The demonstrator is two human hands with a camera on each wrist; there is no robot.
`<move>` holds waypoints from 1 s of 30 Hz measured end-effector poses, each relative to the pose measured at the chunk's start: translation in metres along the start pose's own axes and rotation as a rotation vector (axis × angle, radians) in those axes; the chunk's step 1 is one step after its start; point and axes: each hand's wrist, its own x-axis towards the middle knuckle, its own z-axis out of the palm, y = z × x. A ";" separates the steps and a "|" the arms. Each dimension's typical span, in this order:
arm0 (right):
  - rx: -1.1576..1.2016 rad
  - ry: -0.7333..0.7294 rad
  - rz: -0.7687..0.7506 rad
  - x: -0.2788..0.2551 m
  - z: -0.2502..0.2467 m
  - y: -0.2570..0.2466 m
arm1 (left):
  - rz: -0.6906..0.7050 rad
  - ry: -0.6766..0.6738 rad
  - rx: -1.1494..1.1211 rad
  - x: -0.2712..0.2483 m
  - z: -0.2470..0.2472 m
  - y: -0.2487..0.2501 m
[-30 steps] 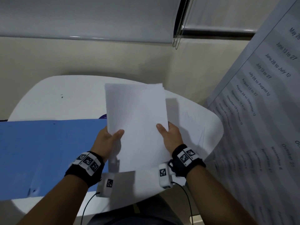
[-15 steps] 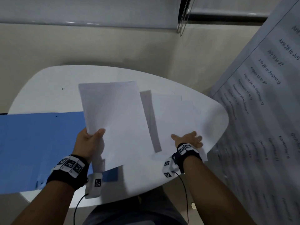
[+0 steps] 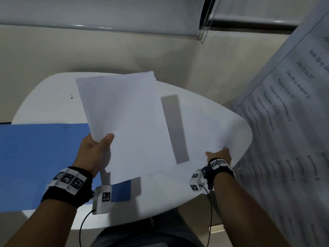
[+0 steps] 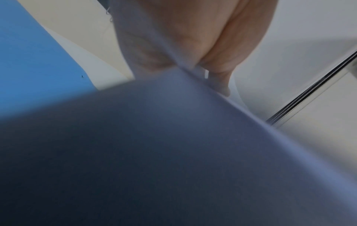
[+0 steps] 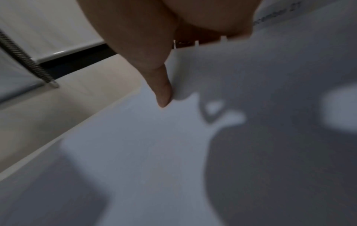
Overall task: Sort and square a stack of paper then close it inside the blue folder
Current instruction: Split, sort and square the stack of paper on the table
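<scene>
My left hand (image 3: pixel 101 142) grips a stack of white paper (image 3: pixel 124 122) by its near left corner, thumb on top, and holds it tilted above the table. From below, the left wrist view shows the stack's shaded underside (image 4: pixel 173 152) and the blue folder (image 4: pixel 29 53). The folder (image 3: pixel 35 157) lies open and flat on the left of the table, partly under the stack. My right hand (image 3: pixel 218 155) pinches the near edge of a loose white sheet (image 3: pixel 210 129) lying on the table's right side. Its thumb (image 5: pixel 163 91) presses on the loose sheet (image 5: pixel 154 152).
The rounded white table (image 3: pixel 44 97) ends close behind the stack and just right of my right hand. A large printed sheet of dates (image 3: pixel 293 122) hangs at the right. A blind cord (image 3: pixel 204 24) hangs by the wall. My lap is below the near edge.
My right hand let go of the stack and moved right, down onto the loose sheet. The left hand alone carried the stack a little to the left.
</scene>
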 end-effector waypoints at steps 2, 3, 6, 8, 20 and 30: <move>0.009 0.021 -0.091 0.000 -0.004 0.001 | -0.006 -0.004 -0.018 0.000 0.004 0.001; 0.014 0.020 -0.129 -0.001 -0.007 0.000 | -0.008 -0.007 -0.029 0.000 0.007 0.001; 0.063 0.029 -0.234 -0.001 -0.012 -0.004 | -0.018 -0.004 -0.028 0.000 0.013 -0.002; 0.075 0.049 -0.277 -0.001 -0.016 -0.009 | -0.020 -0.003 -0.018 -0.002 0.017 -0.004; 0.214 0.032 -0.555 -0.005 -0.046 -0.037 | -0.068 0.033 -0.032 -0.009 0.025 -0.005; 0.341 0.310 -1.013 -0.062 -0.208 -0.096 | -0.177 -0.009 -0.119 -0.003 0.066 -0.020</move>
